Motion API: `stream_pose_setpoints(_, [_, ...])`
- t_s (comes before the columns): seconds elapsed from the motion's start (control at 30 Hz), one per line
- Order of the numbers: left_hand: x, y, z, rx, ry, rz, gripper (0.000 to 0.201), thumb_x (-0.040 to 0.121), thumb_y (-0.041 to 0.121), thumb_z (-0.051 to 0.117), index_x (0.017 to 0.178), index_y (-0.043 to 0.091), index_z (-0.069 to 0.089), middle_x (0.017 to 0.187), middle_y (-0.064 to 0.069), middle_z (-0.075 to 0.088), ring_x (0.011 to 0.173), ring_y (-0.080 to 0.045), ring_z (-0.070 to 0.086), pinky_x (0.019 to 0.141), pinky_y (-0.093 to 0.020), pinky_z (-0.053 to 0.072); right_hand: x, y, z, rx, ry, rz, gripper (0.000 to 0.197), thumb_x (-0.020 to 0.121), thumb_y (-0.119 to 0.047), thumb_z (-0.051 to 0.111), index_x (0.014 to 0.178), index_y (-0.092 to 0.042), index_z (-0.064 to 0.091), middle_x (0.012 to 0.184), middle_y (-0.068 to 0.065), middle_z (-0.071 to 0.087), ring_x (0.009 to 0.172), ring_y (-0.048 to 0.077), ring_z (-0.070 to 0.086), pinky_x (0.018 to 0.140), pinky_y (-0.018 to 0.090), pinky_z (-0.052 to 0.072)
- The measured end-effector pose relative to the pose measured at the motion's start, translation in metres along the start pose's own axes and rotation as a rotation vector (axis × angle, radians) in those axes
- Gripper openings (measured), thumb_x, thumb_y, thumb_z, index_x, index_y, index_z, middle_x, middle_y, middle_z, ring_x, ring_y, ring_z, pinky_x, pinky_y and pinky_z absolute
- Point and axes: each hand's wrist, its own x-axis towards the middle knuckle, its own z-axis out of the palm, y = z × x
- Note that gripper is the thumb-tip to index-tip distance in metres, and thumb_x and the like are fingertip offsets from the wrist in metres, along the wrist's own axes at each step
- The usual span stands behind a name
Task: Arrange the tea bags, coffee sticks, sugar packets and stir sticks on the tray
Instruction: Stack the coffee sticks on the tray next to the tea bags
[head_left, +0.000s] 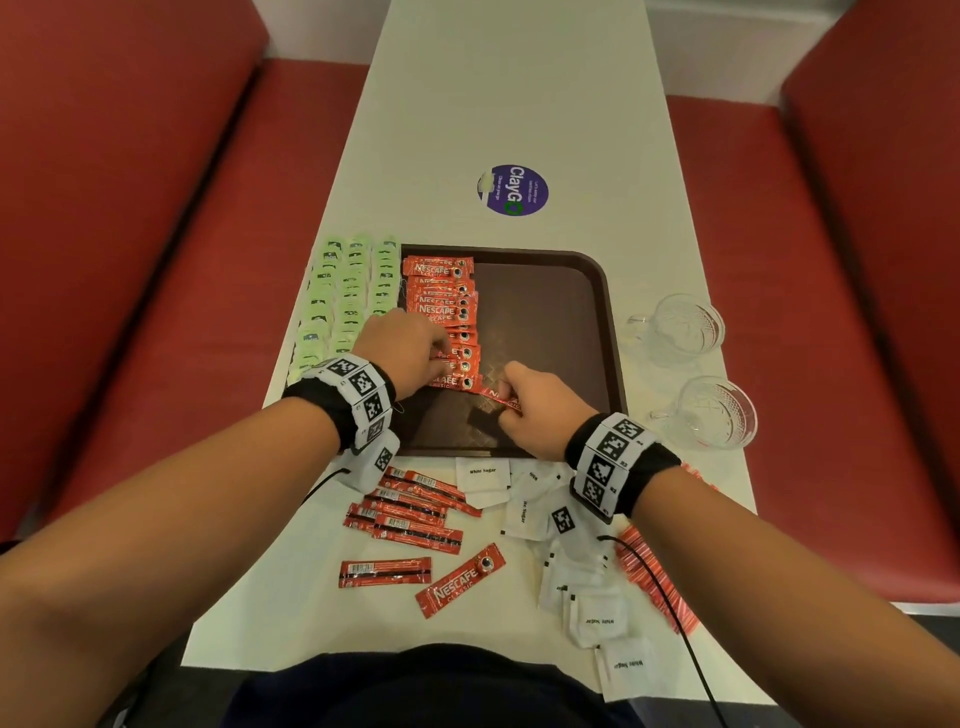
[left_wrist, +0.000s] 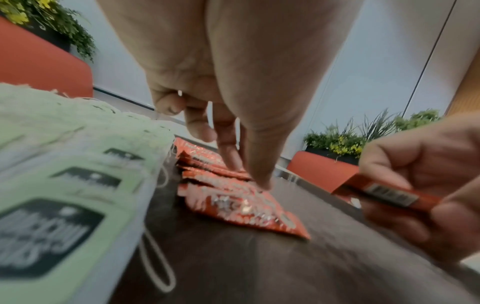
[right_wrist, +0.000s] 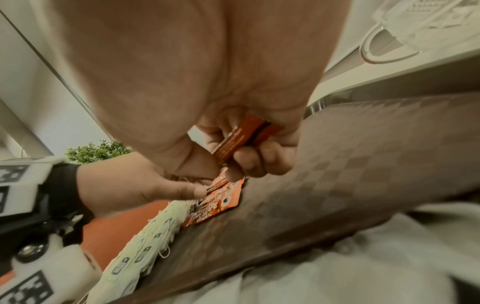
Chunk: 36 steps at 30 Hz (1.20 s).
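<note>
1. Head view: right hand (head_left: 535, 410) pinches a coffee stick (head_left: 501, 399), ready to extend the row (head_left: 441, 312) on the tray (head_left: 597, 280).
2. Left hand (head_left: 402, 348), fingers seemingly extended, steadies that row beside it.

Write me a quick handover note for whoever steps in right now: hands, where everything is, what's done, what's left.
Right hand pinches one coffee stick over the tray, near its front.
Left hand presses its fingers on the front end of the coffee stick column.
Tea bags lie in overlapping rows along the tray's left edge; the wrist views show their inner edge over the tray.
Done: tea bags laid out, one column of coffee sticks.
Left: loose coffee sticks, sugar packets and stir sticks, all on the table in front of the tray.
</note>
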Motion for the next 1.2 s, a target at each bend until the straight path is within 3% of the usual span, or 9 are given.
stream_pose_setpoints(0.13, [-0.016, 0.012, -0.014, -0.292, 0.013, 0.220, 0.025, 0.096, 0.044, 0.058, 0.102, 0.026, 0.074, 0.095, 0.012, 0.067, 0.089, -0.009, 0.057, 0.079, -0.030, 0.044, 0.003, 0.001, -0.001, 0.027, 0.023, -0.055, 0.011, 0.096, -0.012, 0.051, 0.100, -0.021, 0.048, 0.089, -0.003, 0.068, 0.078, 0.016, 0.063, 0.070, 0.029, 0.051])
stream_pose_setpoints(0.27, [-0.024, 0.013, -0.010, -0.222, -0.037, 0.340, 0.020, 0.091, 0.043, 0.065, 0.098, 0.026, 0.073, 0.091, 0.010, 0.066, 0.089, -0.011, 0.056, 0.079, -0.032, 0.045, 0.003, -0.004, -0.004, 0.054, 0.056, -0.135, 0.011, 0.099, -0.014, 0.052, 0.104, -0.021, 0.047, 0.085, -0.011, 0.065, 0.076, 0.009, 0.062, 0.068, 0.026, 0.048])
stream_pose_setpoints(0.43, [-0.029, 0.004, -0.009, -0.200, 0.067, 0.315, 0.003, 0.084, 0.027, 0.074, 0.084, 0.024, 0.073, 0.088, 0.010, 0.065, 0.089, -0.013, 0.055, 0.081, -0.038, 0.048, 0.005, -0.009, -0.003, 0.106, 0.074, -0.111, 0.014, 0.102, -0.028, 0.051, 0.105, -0.016, 0.044, 0.080, -0.006, 0.058, 0.067, 0.009, 0.054, 0.060, 0.025, 0.040])
stream_pose_setpoints(0.5, [-0.032, -0.002, -0.009, -0.225, 0.070, 0.292, 0.009, 0.080, 0.023, 0.076, 0.076, 0.027, 0.069, 0.086, 0.012, 0.063, 0.088, -0.013, 0.055, 0.081, -0.040, 0.049, 0.005, -0.009, -0.002, 0.144, 0.090, -0.120, 0.010, 0.104, -0.024, 0.044, 0.104, -0.014, 0.042, 0.078, -0.003, 0.056, 0.064, 0.012, 0.050, 0.059, 0.029, 0.039])
stream_pose_setpoints(0.6, [-0.036, -0.002, -0.008, -0.236, -0.019, 0.280, 0.017, 0.079, 0.035, 0.078, 0.072, 0.033, 0.063, 0.093, 0.017, 0.063, 0.094, -0.006, 0.052, 0.083, -0.032, 0.046, 0.004, -0.010, -0.002, 0.143, 0.095, -0.149, 0.004, 0.103, -0.015, 0.043, 0.105, -0.016, 0.040, 0.081, 0.000, 0.056, 0.066, 0.015, 0.051, 0.061, 0.031, 0.042])
stream_pose_setpoints(0.67, [-0.038, 0.000, -0.007, -0.244, -0.040, 0.265, 0.015, 0.081, 0.043, 0.076, 0.077, 0.033, 0.065, 0.090, 0.019, 0.061, 0.090, -0.003, 0.051, 0.076, -0.023, 0.040, 0.003, -0.012, -0.001, 0.132, 0.087, -0.169, 0.007, 0.102, -0.013, 0.046, 0.105, -0.017, 0.042, 0.084, 0.003, 0.060, 0.071, 0.018, 0.055, 0.066, 0.035, 0.047])
stream_pose_setpoints(0.8, [-0.037, 0.003, -0.006, -0.309, -0.053, 0.213, 0.015, 0.085, 0.035, 0.076, 0.096, 0.033, 0.066, 0.082, 0.021, 0.058, 0.081, 0.000, 0.053, 0.069, -0.016, 0.036, 0.006, -0.012, 0.003, 0.071, 0.105, -0.183, 0.009, 0.099, -0.017, 0.054, 0.106, -0.020, 0.048, 0.090, 0.000, 0.065, 0.079, 0.017, 0.061, 0.074, 0.037, 0.054])
stream_pose_setpoints(0.97, [-0.027, -0.004, -0.002, -0.119, -0.185, 0.059, 0.010, 0.084, 0.030, 0.076, 0.091, 0.029, 0.069, 0.083, 0.012, 0.066, 0.080, -0.009, 0.061, 0.076, -0.028, 0.051, 0.015, -0.004, 0.005, -0.114, 0.003, 0.001, 0.029, 0.101, -0.022, 0.049, 0.129, -0.014, 0.052, 0.117, 0.006, 0.064, 0.105, 0.025, 0.061, 0.094, 0.041, 0.051])
stream_pose_setpoints(1.2, [-0.015, -0.006, 0.005, 0.059, -0.098, 0.014, 0.020, 0.079, 0.044, 0.077, 0.092, 0.033, 0.068, 0.091, 0.012, 0.066, 0.091, -0.014, 0.060, 0.081, -0.034, 0.051, 0.026, 0.002, 0.014, -0.318, -0.156, 0.038, 0.039, 0.101, -0.025, 0.044, 0.139, -0.016, 0.047, 0.121, 0.010, 0.052, 0.110, 0.030, 0.057, 0.095, 0.043, 0.050])
